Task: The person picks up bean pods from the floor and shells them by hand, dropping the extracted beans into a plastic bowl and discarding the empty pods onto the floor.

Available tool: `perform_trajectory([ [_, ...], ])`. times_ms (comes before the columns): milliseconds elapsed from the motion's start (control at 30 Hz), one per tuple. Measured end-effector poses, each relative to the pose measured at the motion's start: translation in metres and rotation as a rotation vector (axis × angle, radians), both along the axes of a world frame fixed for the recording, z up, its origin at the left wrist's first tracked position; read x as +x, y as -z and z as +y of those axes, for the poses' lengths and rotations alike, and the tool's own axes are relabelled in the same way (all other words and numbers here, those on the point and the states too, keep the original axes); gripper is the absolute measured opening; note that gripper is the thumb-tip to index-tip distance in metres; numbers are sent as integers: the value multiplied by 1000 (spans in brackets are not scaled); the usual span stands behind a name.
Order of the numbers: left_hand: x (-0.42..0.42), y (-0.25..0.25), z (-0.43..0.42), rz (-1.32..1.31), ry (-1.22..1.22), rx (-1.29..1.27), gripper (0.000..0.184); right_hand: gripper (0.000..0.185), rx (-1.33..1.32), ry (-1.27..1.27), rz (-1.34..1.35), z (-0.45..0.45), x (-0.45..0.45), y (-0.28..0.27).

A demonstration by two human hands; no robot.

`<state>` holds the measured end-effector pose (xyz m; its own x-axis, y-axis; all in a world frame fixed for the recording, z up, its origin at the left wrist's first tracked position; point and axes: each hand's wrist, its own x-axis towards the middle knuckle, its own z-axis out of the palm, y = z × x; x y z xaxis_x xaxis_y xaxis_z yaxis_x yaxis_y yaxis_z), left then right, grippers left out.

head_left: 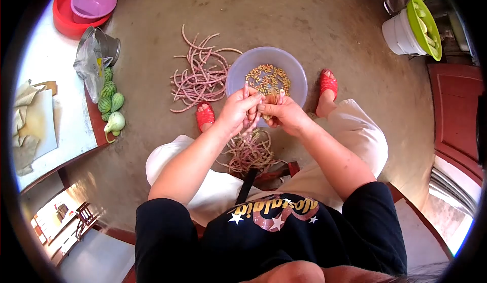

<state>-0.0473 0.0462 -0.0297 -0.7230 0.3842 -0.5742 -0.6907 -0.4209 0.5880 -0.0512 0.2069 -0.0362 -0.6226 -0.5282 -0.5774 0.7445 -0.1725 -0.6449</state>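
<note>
My left hand (pixel 239 111) is closed on a long pink-streaked bean pod (pixel 246 90), whose end sticks up past the fingers. Beside it, my right hand (pixel 289 116) pinches a pod too; a pale, opened piece of husk (pixel 274 98) shows at its fingers. The fingertips of both hands meet over the near rim of a translucent lilac basin (pixel 299 70). Loose speckled beans (pixel 269 75) lie on the basin's bottom. Whole pods (pixel 200 75) are heaped on the floor to its left. A tangle of husks (pixel 248 153) lies below my hands, between my legs.
On the left stand a table (pixel 56 65), a red basin (pixel 61 9) with a purple basin (pixel 94 1) in it, a metal pot (pixel 109 47) and small striped melons (pixel 107 90). At right, a white bucket (pixel 401 32) bears a green bowl (pixel 417 9). My red sandals (pixel 328 81) flank the lilac basin.
</note>
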Motion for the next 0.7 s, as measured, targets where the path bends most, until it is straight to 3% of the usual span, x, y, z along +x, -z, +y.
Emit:
perform_trajectory([
  [200, 0, 2, 5, -9, -75, -73, 15, 14, 139, -9, 152, 2, 1, -4],
  [300, 0, 1, 5, 74, -14, -73, 11, 14, 156, -7, 106, 3, -2, -3],
  [400, 0, -1, 6, -22, -98, -74, 8, 16, 168, -4, 97, 7, -5, 1],
  [467, 2, 0, 1, 64, 62, -184, 6, 15, 174, 3, 103, 8, -6, 2],
  [533, 6, 4, 1, 47, 45, -163, 7, 14, 179, 6, 106, 7, -5, 0],
  [633, 8, 9, 1, 121, 24, -251, 7, 11, 136, 65, -21, 3, -5, -4],
  [700, 10, 24, 2, 395, 65, -433, 4, 11, 179, 29, 128, 3, -5, 7],
])
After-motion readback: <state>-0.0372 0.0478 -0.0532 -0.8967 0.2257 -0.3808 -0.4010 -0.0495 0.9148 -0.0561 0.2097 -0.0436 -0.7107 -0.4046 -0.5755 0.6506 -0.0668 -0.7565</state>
